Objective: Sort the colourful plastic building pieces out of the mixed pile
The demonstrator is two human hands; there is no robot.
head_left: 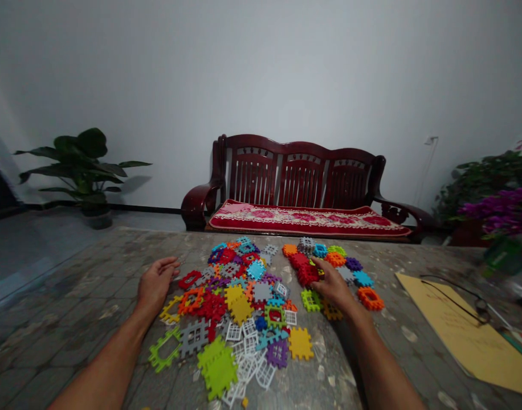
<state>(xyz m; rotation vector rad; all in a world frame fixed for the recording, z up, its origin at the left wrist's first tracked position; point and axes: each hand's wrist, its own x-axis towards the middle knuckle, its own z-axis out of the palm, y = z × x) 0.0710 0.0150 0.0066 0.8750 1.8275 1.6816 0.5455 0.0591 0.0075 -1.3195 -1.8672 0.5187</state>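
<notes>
A large heap of coloured plastic interlocking tiles (239, 307) lies spread on a stone-patterned table (94, 296). A smaller cluster of joined tiles (329, 262) sits to its right. My left hand (155, 285) rests at the left edge of the heap, fingers loosely curled and apart, holding nothing, closest to a red frame tile (190, 279). My right hand (334, 286) lies on the smaller cluster, fingertips pressed to a red tile (307, 274). Whether it grips that tile is unclear.
A yellow envelope (466, 330) with a black cord (453, 299) lies at the table's right. Purple flowers (500, 210) stand at the far right. Behind the table are a dark wooden bench (304, 182) with a red cushion and a potted plant (84, 165).
</notes>
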